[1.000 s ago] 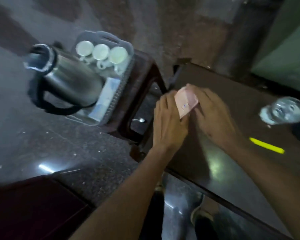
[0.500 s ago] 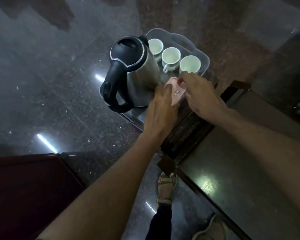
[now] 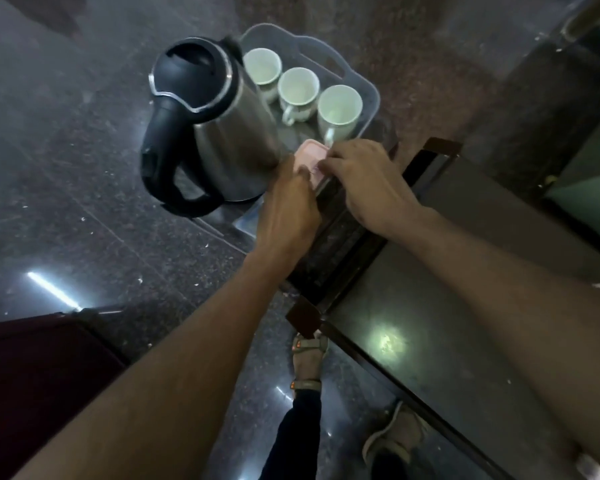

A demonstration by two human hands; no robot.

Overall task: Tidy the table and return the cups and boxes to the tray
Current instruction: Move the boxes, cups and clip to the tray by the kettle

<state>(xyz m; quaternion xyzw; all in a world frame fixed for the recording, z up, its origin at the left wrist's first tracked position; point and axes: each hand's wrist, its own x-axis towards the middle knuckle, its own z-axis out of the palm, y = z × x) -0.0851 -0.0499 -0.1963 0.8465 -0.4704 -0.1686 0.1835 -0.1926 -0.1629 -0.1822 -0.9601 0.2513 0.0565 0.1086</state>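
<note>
Small pink rectangular box (image 3: 310, 157) held between left hand (image 3: 288, 209) and right hand (image 3: 368, 181), fingers of both closed on it, at near edge of clear plastic tray (image 3: 361, 85). Three white ceramic cups (image 3: 300, 88) ranged beyond hands inside tray. Steel kettle with black lid (image 3: 215, 129) just left of left hand. Dark glossy desk (image 3: 430, 341) below right forearm.

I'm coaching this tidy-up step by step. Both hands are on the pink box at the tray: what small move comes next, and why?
Probably lower the pink box flat into the tray and let go. Both the left hand and right hand hold it over the free gap between the kettle and the nearest cup.
</note>
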